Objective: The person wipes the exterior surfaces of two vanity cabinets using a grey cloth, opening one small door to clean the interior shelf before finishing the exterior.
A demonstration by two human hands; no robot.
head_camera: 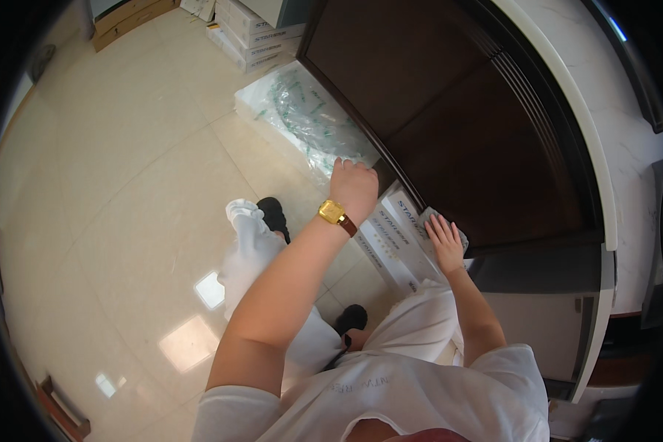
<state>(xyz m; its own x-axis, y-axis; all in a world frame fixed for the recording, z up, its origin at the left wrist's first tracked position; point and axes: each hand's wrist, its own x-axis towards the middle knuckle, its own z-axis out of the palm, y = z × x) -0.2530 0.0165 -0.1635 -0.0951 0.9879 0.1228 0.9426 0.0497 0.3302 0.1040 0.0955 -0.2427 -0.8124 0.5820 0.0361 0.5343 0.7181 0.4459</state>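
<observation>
My left hand [354,188], wearing a gold watch [331,211] on a brown strap, is curled beside clear plastic wrapping [320,124] with green print. The wrapping lies on a white block-shaped package. Whether those fingers grip anything cannot be told, as the fingertips are hidden. My right hand [446,240] rests with spread fingers on a grey cloth [463,241], holding it against the lower corner of a large dark brown panel [420,105]. The panel has a raised rim and parallel grooves.
White printed cartons [384,237] stand below the panel, between my hands. More cartons [259,38] are stacked at the top. A grey-and-white cabinet [536,320] is at the right, near a pale marbled surface [602,138]. Glossy floor tiles [127,166] extend to the left.
</observation>
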